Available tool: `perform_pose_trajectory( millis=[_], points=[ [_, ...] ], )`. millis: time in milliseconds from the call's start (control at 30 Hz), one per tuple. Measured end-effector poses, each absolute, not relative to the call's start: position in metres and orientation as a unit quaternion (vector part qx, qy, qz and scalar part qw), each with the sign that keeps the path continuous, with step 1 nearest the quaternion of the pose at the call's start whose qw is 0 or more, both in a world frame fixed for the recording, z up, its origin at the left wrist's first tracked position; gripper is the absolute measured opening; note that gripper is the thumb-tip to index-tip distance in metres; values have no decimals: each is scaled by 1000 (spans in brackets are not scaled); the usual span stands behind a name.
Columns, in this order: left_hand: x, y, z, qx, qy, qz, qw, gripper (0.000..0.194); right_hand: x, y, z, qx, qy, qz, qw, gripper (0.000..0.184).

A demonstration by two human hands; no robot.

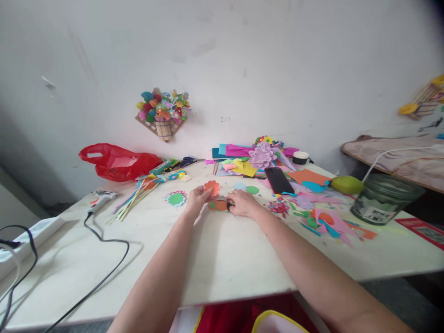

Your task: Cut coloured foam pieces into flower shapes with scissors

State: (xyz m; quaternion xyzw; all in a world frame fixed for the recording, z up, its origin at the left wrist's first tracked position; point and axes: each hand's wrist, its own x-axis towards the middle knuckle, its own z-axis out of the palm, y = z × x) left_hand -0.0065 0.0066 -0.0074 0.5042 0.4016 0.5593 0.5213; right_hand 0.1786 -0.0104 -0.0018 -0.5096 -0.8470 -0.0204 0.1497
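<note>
My left hand (196, 200) pinches an orange scalloped flower cutout (212, 187) by its left edge, a little above the table. My right hand (243, 203) is closed around the black handles of small scissors (229, 206), whose blades point left, just below the orange cutout. Under the scissors lie orange and green round pieces (218, 205), partly covered. Left of my left hand is a layered flower (176, 199) with a green centre and a pale scalloped rim. Beyond my right hand lie a green disc (252, 190) and a light blue disc (239, 186).
On the left are a glue gun (103, 200) with a black cord, a power strip (38, 236), thin sticks (131, 201) and a red plastic bag (120, 163). Coloured scraps (333, 222), a phone (279, 180) and a glass jar (383, 199) occupy the right side.
</note>
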Motion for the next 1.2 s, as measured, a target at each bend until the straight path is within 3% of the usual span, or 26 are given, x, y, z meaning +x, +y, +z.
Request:
perform_pose_trajectory(
  millis=[300, 833, 933, 1067, 1200],
  points=[
    [-9, 6, -7, 488, 423, 571, 508, 38, 182, -9, 1, -521, -844, -39, 123, 39],
    [-14, 7, -8, 463, 411, 589, 519, 28, 184, -12, 9, -583, -807, -63, 71, 33],
    [-14, 7, -8, 463, 411, 595, 513, 29, 186, -10, 9, -604, -790, -34, 101, 31],
    [-15, 9, -8, 458, 410, 604, 507, 31, 189, -2, 3, -606, -765, 39, 215, 32],
    [-14, 9, -6, 446, 412, 613, 506, 32, 188, 5, 0, -570, -706, 249, 338, 33]
  ],
)
